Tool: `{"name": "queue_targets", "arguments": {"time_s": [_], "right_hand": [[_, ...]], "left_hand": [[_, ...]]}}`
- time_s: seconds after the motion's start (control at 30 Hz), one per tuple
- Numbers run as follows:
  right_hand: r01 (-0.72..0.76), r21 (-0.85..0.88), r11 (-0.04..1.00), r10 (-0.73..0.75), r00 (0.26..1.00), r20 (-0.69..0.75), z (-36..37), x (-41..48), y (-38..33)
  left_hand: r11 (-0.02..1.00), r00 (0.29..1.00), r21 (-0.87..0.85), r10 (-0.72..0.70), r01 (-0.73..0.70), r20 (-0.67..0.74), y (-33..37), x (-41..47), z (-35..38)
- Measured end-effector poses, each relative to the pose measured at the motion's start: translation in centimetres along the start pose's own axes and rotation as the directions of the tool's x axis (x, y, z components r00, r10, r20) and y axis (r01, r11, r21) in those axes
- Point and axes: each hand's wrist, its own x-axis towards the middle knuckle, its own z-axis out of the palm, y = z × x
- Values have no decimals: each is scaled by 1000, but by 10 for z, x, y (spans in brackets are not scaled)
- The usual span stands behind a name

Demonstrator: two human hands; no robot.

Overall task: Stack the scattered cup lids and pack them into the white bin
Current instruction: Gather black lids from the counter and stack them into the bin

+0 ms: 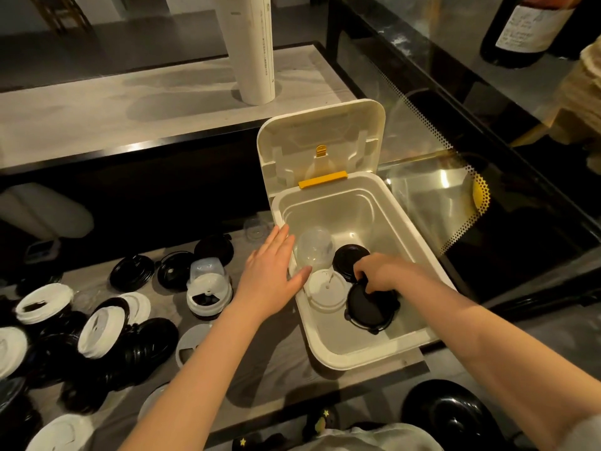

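The white bin (409, 222) stands open at centre right, its hinged cover (320, 141) tipped back. Inside it are a clear dome lid stack (314, 250), a white lid stack (326, 289), a black lid stack (349, 257) and a second black lid stack (370, 309). My right hand (382, 273) reaches into the bin and grips the top edge of that second black stack. My left hand (273, 271) rests flat and empty on the bin's left rim, fingers apart. Scattered black lids (131, 273) and white lids (97, 333) cover the table at the left.
A small stack topped by a clear dome lid (209, 288) stands just left of my left hand. A tall white tube (252, 50) rises on the far shelf. A glass display case (455, 190) flanks the bin's right side. A black round object (452, 415) lies at the bottom right.
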Motion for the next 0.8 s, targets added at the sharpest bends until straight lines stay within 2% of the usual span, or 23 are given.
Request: {"name": "queue_targets", "arguments": {"time_s": [0.3,0.47,0.63,0.73,0.8], "right_hand": [[-4,-203,979,-10,998,-67,13,11,-1],[-27,-207,978,12,997,-74,9,10,-4],[21,-12,1000,-24,957,-288,-21,-3,-13],[162,84,983,-108,885,-453,-38,-16,-33],[242,47,969,-179,823,-539,-49,-26,-57]], "left_hand": [[1000,1000,-2,-11,11,-11,2,-1,0],[999,1000,31,-14,14,-3,3,-1,0],[997,1000,79,-2,2,-3,-2,-2,-8],[997,998,59,-54,55,-35,-17,-9,-20],[993,995,69,-92,94,-42,-37,-15,-27]]}}
